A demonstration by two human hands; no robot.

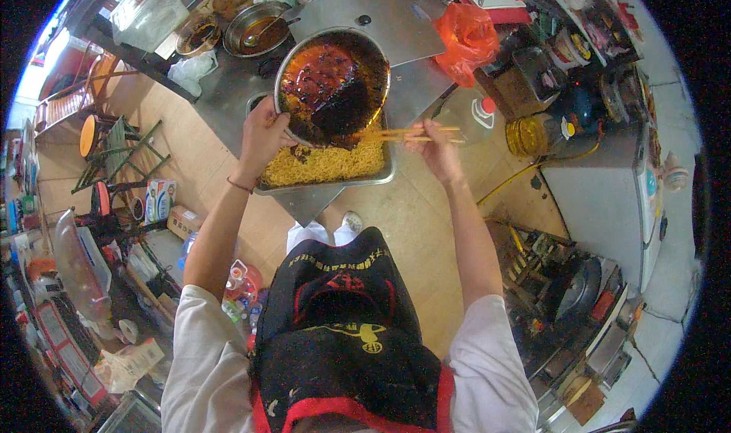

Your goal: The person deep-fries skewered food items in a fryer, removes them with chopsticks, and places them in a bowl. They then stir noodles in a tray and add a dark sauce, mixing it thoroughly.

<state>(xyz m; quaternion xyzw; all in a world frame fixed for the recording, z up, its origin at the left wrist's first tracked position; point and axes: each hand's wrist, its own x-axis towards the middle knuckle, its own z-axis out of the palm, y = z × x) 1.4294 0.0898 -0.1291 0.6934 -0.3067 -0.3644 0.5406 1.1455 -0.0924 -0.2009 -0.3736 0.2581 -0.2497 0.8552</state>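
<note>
My left hand [264, 133] grips the rim of a round metal bowl [384, 56] that is tipped towards me. Dark red, oily sauce [320, 73] with bits in it coats the inside. Below the bowl sits a rectangular metal tray [390, 173] full of yellow noodles [331, 167], and some dark bits lie on them near the bowl's lower lip. In my right hand [437, 147] is a pair of chopsticks [394, 133], their tips at the bowl's lower right edge. The bowl hides the far part of the tray.
A pan of brown liquid with a ladle [251, 36] stands at the back left of the steel table [348, 10]. An orange-red plastic bag [465, 39] lies at its right. Plastic oil jugs [528, 136] are further right. A folding stool [120, 141] is on the floor at left.
</note>
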